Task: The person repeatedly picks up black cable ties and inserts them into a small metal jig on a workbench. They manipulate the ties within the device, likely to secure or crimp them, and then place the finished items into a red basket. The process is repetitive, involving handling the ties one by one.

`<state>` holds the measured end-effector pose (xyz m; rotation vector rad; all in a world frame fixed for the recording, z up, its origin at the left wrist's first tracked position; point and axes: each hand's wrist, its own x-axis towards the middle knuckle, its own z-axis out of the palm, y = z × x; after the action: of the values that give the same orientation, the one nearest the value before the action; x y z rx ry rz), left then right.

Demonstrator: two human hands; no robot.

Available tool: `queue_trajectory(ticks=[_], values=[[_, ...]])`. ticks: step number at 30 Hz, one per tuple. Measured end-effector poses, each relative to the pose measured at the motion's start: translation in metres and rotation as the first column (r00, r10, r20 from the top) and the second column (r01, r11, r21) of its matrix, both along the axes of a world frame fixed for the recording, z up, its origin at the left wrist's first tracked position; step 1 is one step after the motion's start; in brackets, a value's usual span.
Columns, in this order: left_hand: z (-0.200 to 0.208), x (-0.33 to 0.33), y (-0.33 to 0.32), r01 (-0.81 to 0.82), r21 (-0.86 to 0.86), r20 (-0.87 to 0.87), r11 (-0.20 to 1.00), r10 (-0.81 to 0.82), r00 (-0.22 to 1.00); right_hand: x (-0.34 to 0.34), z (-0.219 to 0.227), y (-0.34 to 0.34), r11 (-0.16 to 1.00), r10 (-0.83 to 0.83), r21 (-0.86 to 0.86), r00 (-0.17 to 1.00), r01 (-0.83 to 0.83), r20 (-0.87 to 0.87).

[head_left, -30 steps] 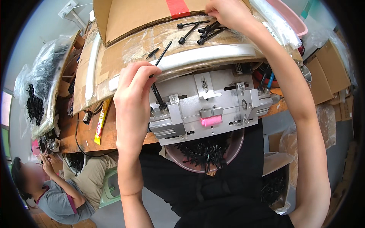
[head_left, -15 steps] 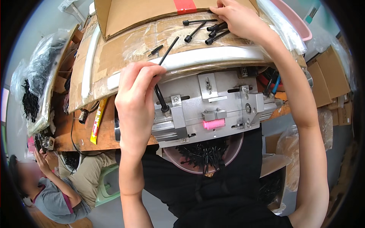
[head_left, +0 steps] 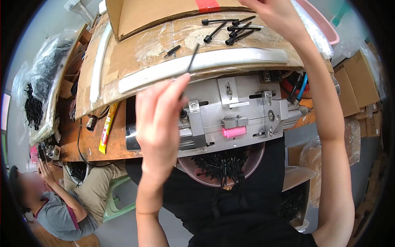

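My left hand (head_left: pixel 159 119) is over the left end of a grey metal fixture (head_left: pixel 214 92), its fingers closed round a thin black rod (head_left: pixel 192 59). The rod's upper end sticks up past my fingertips; its lower part is hidden by the hand. At the top edge, by the cardboard box (head_left: pixel 164 14), is my right hand (head_left: pixel 277 18), its fingertips cut off by the frame. Several black stems with thick heads (head_left: pixel 240 35) lie loose on the cardboard below it. A pink cylindrical piece (head_left: pixel 234 131) sits on the fixture's front.
A pink basin (head_left: pixel 256 168) full of black parts is below the fixture's front edge. To the left, a yellow packet (head_left: pixel 108 127) lies on the wooden bench (head_left: pixel 74 140). A person (head_left: pixel 68 214) sits at the far left. Opened cartons (head_left: pixel 356 82) stand on the right.
My right hand has drawn up and away from the black stems, leaving them spread on the cardboard. My left hand has shifted slightly right and down with the rod.
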<state>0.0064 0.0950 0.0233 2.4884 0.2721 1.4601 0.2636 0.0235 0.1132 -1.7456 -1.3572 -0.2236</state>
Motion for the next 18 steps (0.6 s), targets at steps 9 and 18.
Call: queue_trajectory(ticks=[9,18], values=[[-0.021,-0.016,-0.077,0.088,0.086,-0.162,0.992,-0.073,0.984,-0.092,-0.059,-0.094,0.897,0.348,0.264,0.199,-0.354,-0.916],[-0.017,-0.017,-0.092,0.094,0.137,-0.345,0.986,-0.042,0.938,-0.095,-0.067,-0.111,0.919,0.308,0.25,0.156,-0.306,-0.939]])
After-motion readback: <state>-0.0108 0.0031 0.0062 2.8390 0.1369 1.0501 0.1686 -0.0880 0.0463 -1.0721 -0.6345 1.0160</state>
